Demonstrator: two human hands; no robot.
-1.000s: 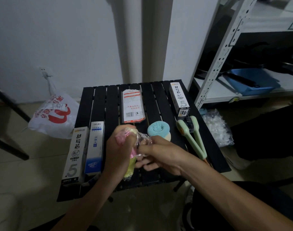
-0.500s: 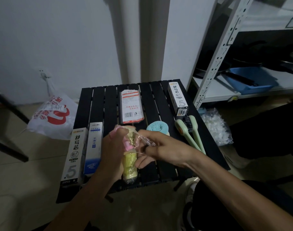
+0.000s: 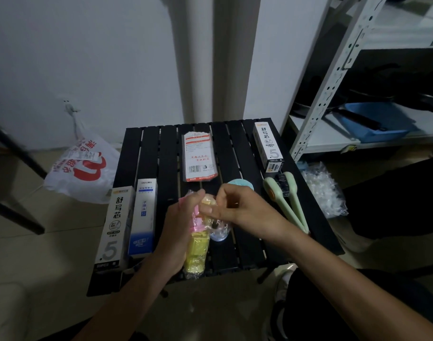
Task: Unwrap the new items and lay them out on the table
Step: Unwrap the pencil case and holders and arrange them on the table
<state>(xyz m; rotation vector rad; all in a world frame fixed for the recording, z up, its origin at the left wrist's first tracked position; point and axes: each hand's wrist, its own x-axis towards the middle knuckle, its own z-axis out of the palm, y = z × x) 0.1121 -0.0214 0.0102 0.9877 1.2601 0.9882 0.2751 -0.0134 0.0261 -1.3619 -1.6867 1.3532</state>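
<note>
My left hand (image 3: 179, 232) grips a plastic-wrapped stack of pink and yellow sponges (image 3: 197, 252) over the near part of the black slatted table (image 3: 166, 153). My right hand (image 3: 237, 207) pinches the top sponge and the clear wrapper at the stack's upper end. A blue round sponge (image 3: 240, 184) lies on the table just behind my right hand, partly hidden by it. Loose clear wrapper (image 3: 219, 232) hangs below my right fingers.
On the table lie two white boxes at the left (image 3: 114, 227) (image 3: 144, 217), a flat red-and-white packet (image 3: 199, 156) in the middle, another white box (image 3: 268, 146) and green brushes (image 3: 287, 200) at right. A white shopping bag (image 3: 82, 168), crumpled plastic (image 3: 323, 190) and a metal shelf (image 3: 333, 77) stand around.
The stack has swung more upright in my left hand. My right hand has moved up to its top end, and the yellow part now shows lower, near the table's front edge.
</note>
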